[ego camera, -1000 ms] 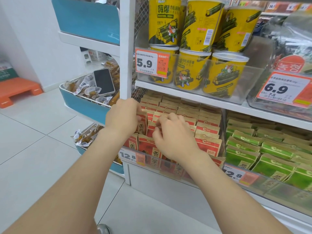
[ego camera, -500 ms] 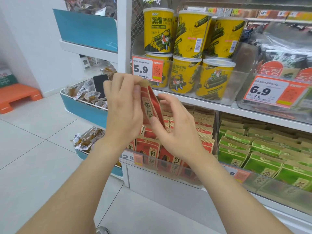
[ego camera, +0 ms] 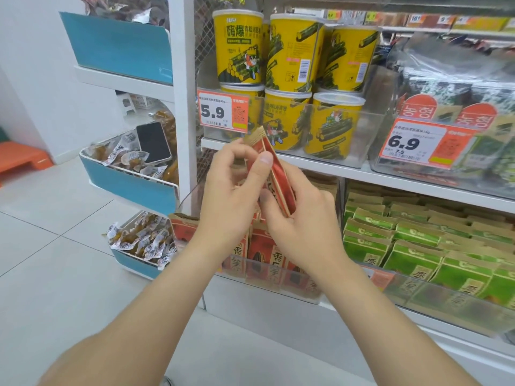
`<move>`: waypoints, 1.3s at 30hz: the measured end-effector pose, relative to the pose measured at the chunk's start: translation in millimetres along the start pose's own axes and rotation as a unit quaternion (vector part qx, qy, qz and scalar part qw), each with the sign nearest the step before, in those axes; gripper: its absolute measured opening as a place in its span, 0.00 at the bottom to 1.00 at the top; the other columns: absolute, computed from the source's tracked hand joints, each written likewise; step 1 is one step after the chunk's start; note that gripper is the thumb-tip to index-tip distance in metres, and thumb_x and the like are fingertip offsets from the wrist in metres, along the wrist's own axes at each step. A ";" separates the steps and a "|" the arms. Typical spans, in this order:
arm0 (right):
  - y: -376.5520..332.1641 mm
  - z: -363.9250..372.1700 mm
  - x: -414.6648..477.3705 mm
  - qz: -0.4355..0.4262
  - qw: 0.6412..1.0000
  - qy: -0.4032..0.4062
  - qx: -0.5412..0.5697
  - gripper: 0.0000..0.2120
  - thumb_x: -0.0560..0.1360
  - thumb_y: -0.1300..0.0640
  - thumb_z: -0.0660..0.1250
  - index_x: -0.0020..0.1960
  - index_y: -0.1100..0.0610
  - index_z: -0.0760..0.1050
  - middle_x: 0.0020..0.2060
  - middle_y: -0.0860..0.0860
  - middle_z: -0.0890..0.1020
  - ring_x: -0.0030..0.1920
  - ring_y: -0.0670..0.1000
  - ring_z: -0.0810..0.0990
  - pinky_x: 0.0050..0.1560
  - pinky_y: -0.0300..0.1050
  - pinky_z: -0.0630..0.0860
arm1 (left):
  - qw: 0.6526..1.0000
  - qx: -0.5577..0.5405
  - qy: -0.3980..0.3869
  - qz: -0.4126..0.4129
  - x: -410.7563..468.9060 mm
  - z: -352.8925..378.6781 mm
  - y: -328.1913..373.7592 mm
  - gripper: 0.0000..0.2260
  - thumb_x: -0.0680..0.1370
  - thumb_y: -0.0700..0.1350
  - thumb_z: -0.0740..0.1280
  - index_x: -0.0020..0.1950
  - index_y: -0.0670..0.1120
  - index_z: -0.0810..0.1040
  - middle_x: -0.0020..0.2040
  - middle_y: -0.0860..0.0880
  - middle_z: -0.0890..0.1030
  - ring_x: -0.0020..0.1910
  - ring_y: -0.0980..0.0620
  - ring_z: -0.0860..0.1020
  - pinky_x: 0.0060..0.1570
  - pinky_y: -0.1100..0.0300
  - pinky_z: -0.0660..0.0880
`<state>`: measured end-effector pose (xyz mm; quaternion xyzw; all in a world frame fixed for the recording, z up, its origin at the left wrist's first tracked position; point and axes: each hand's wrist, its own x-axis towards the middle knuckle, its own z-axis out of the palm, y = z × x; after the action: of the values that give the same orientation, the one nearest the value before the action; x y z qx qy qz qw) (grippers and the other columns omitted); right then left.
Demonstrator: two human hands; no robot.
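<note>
A: What's changed from a second ago?

B: Both hands were down in the row of packets on the lower shelf. Now they're up in front of the upper shelf's front edge, with two red packets lifted out between them.

A: Take it from the left.

B: Far left, a phone lies face up on wrapped snacks in the blue bin. Then the left hand: its thumb presses the near face of the red packets and its fingers curl behind their upper end, so it's clamped on them.

A: And the packets themselves?

B: Tilted, with the brown top edge up and to the left, just under the 5.9 price tag.

A: The right hand?

B: The right hand grips their lower end, fingers wrapped round it. Below it the remaining row of packets stands at the lower shelf's left front corner. The green packets are to the right and the yellow tubs are above.
</note>
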<state>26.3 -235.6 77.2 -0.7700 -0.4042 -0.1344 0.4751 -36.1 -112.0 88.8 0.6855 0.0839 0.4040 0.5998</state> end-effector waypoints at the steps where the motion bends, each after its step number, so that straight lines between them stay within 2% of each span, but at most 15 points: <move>1: -0.7 -3.5 -0.6 0.000 1.000 -0.008 0.013 0.19 0.84 0.50 0.67 0.74 0.40 0.75 0.37 0.43 0.83 0.36 0.47 0.81 0.41 0.45 0.78 | 1.000 -0.012 -0.008 -0.015 0.8 0.1 -0.5 0.10 0.81 0.56 0.71 0.51 0.50 0.80 0.69 0.56 0.80 0.59 0.46 0.85 0.59 0.33 0.81; 3: -0.2 -9.1 -0.4 0.011 0.997 -0.029 0.073 0.14 0.85 0.53 0.66 0.68 0.42 0.81 0.39 0.44 0.85 0.38 0.46 0.83 0.43 0.43 0.79 | 0.999 -0.023 -0.017 -0.043 2.5 0.1 0.9 0.11 0.78 0.58 0.71 0.44 0.52 0.81 0.71 0.56 0.80 0.69 0.44 0.81 0.67 0.30 0.76; 5: 3.0 -11.4 1.4 0.045 0.989 -0.030 0.136 0.12 0.86 0.53 0.65 0.65 0.46 0.83 0.47 0.42 0.88 0.49 0.43 0.86 0.53 0.44 0.82 | 0.997 -0.028 -0.040 -0.060 1.9 2.2 2.3 0.09 0.77 0.57 0.71 0.41 0.53 0.81 0.70 0.57 0.81 0.74 0.43 0.77 0.72 0.30 0.71; 9: 8.1 -3.6 3.9 0.135 0.958 0.009 0.253 0.09 0.84 0.46 0.67 0.57 0.49 0.82 0.51 0.49 0.87 0.54 0.49 0.86 0.57 0.56 0.83 | 0.992 -0.045 -0.077 -0.084 -3.1 11.1 2.5 0.11 0.83 0.44 0.68 0.41 0.49 0.79 0.68 0.57 0.83 0.68 0.48 0.81 0.69 0.39 0.74; 13: 3.2 -0.4 6.9 0.183 0.909 0.014 0.373 0.08 0.81 0.46 0.69 0.52 0.49 0.81 0.54 0.64 0.84 0.53 0.54 0.82 0.61 0.62 0.79 | 0.993 -0.002 -0.101 -0.068 -7.3 15.6 6.2 0.11 0.85 0.44 0.65 0.46 0.39 0.77 0.64 0.56 0.84 0.64 0.54 0.82 0.66 0.40 0.77; 17: 0.8 -6.3 8.4 0.226 0.873 -0.015 0.431 0.08 0.84 0.54 0.69 0.47 0.50 0.80 0.46 0.54 0.82 0.47 0.51 0.80 0.47 0.46 0.76 | 0.993 0.040 -0.104 -0.033 -9.3 15.3 10.1 0.13 0.88 0.41 0.59 0.48 0.34 0.72 0.46 0.46 0.80 0.47 0.55 0.78 0.48 0.62 0.74; 19: 1.6 -9.0 8.1 0.232 0.866 -0.023 0.443 0.09 0.84 0.55 0.69 0.45 0.50 0.80 0.46 0.53 0.83 0.44 0.49 0.81 0.42 0.41 0.75 | 0.993 0.043 -0.105 -0.035 -8.1 14.0 10.4 0.13 0.88 0.39 0.58 0.48 0.33 0.69 0.42 0.39 0.72 0.43 0.50 0.71 0.43 0.59 0.70; 24: 3.2 -9.7 7.2 0.224 0.864 -0.015 0.451 0.06 0.84 0.56 0.70 0.48 0.52 0.82 0.46 0.52 0.85 0.43 0.47 0.83 0.42 0.37 0.78 | 0.991 0.025 -0.126 -0.047 -6.9 9.2 7.7 0.13 0.89 0.43 0.59 0.50 0.33 0.69 0.44 0.34 0.72 0.45 0.44 0.71 0.49 0.46 0.70; 28: 4.2 -8.2 7.1 0.215 0.872 -0.010 0.440 0.05 0.82 0.54 0.74 0.55 0.55 0.85 0.50 0.55 0.86 0.49 0.50 0.84 0.50 0.44 0.80 | 0.991 0.036 -0.120 -0.045 -6.6 8.3 4.9 0.13 0.90 0.44 0.58 0.52 0.35 0.72 0.44 0.41 0.75 0.45 0.45 0.73 0.49 0.47 0.72; 30: 5.9 -10.8 8.3 0.196 0.893 -0.024 0.404 0.07 0.80 0.55 0.76 0.56 0.55 0.85 0.52 0.55 0.87 0.52 0.53 0.85 0.55 0.50 0.82 | 0.994 0.036 -0.097 -0.045 -7.4 9.1 5.3 0.13 0.90 0.45 0.58 0.52 0.38 0.73 0.43 0.45 0.77 0.44 0.48 0.75 0.48 0.50 0.74; 32: 7.2 -14.1 9.2 0.181 0.917 -0.042 0.353 0.06 0.80 0.57 0.75 0.56 0.54 0.85 0.52 0.54 0.88 0.52 0.51 0.86 0.54 0.47 0.82 | 0.996 0.035 -0.067 -0.047 -7.4 9.5 4.2 0.13 0.90 0.46 0.57 0.51 0.43 0.74 0.43 0.51 0.78 0.44 0.53 0.77 0.49 0.52 0.77; 33: 7.7 -14.8 9.7 0.181 0.925 -0.045 0.331 0.05 0.80 0.57 0.75 0.56 0.54 0.84 0.51 0.53 0.88 0.51 0.50 0.86 0.53 0.46 0.82 | 0.996 0.042 -0.060 -0.045 -7.1 9.9 3.2 0.12 0.90 0.48 0.57 0.50 0.46 0.74 0.45 0.51 0.79 0.46 0.53 0.78 0.53 0.51 0.79; 35: 8.4 -14.0 9.9 0.187 0.935 -0.037 0.300 0.03 0.80 0.55 0.74 0.53 0.53 0.83 0.49 0.53 0.88 0.48 0.50 0.87 0.51 0.47 0.82 | 0.996 0.054 -0.062 -0.040 -6.9 10.4 0.1 0.12 0.89 0.53 0.58 0.50 0.51 0.75 0.50 0.46 0.79 0.52 0.45 0.79 0.61 0.36 0.79; 37: 8.8 -13.5 10.3 0.190 0.939 -0.013 0.286 0.03 0.81 0.55 0.74 0.50 0.54 0.82 0.47 0.54 0.88 0.44 0.50 0.86 0.47 0.48 0.82 | 0.996 0.039 -0.074 -0.042 -8.7 11.5 -1.7 0.11 0.88 0.53 0.60 0.53 0.49 0.75 0.49 0.45 0.80 0.49 0.44 0.78 0.58 0.30 0.78; 39: 9.1 -14.7 11.3 0.187 0.937 0.004 0.295 0.05 0.80 0.58 0.74 0.46 0.55 0.81 0.46 0.58 0.87 0.41 0.51 0.84 0.44 0.50 0.82 | 0.994 0.023 -0.095 -0.044 -10.4 12.4 1.2 0.09 0.89 0.48 0.62 0.56 0.42 0.74 0.46 0.54 0.81 0.45 0.50 0.77 0.50 0.39 0.79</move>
<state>43.0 -244.4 85.7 -0.6559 -0.2729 0.0793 0.6993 -35.3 -128.0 85.8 0.7305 0.0657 0.3080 0.6060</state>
